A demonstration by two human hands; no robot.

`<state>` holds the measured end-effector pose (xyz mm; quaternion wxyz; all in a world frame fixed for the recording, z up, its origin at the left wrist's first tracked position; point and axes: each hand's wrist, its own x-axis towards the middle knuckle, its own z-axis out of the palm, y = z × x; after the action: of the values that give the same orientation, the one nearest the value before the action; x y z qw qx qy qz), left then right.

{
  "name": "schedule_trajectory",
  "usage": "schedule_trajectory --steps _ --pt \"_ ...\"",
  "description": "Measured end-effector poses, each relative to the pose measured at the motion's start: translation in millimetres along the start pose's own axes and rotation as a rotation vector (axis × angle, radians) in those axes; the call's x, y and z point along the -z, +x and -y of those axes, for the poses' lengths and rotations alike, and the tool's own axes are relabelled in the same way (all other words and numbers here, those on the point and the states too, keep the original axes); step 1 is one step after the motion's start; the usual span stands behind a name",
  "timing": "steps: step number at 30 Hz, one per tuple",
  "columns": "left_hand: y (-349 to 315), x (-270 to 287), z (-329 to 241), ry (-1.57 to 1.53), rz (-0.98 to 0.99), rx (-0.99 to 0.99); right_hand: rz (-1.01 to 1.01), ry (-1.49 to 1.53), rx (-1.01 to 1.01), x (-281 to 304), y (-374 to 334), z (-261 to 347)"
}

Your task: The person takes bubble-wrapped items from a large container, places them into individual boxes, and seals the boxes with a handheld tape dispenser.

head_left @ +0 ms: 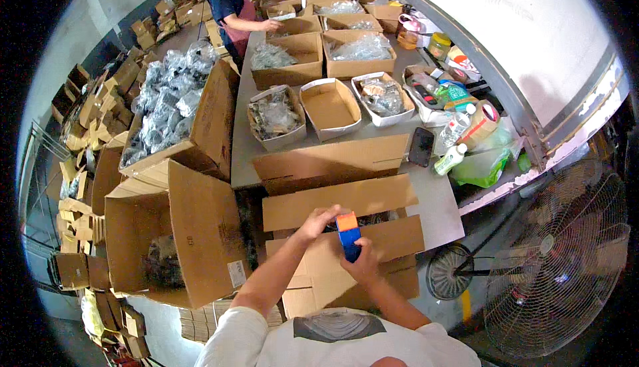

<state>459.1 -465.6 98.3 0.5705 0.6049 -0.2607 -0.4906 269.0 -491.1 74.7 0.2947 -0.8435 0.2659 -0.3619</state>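
Note:
My right hand (363,262) is wrapped round the blue body of a tape dispenser (349,239) with an orange end. It is held above a cardboard carton (339,204) whose flaps stand partly raised. Close beside the orange end is my left hand (319,222), its fingers drawn together. Whether they pinch the tape or a flap's edge is too small to tell. Dark contents show through the gap between the carton's flaps, partly hidden by my hands.
Left of me stand an open carton (136,234) and a carton of plastic-wrapped parts (170,100). Small boxes (331,108), a phone (421,147) and bottles (451,159) line the table (439,210). A large fan (552,254) stands right. A person (233,20) works at the far left.

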Motion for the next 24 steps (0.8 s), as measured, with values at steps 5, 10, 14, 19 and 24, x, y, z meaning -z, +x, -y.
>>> schedule_trajectory --steps 5,10,14,19,24 --pt "27 12 -11 0.384 0.203 0.208 0.107 -0.088 -0.104 12 5 17" --pt "92 64 41 0.888 -0.176 -0.466 0.183 -0.014 -0.315 28 -44 41" --pt "101 8 -6 1.096 -0.182 -0.332 0.117 -0.135 -0.299 33 -68 32" --pt "121 24 -6 1.328 -0.193 0.08 0.193 -0.073 -0.499 28 -26 53" --pt "130 29 -5 1.383 -0.159 0.15 0.133 -0.084 -0.394 22 -40 30"
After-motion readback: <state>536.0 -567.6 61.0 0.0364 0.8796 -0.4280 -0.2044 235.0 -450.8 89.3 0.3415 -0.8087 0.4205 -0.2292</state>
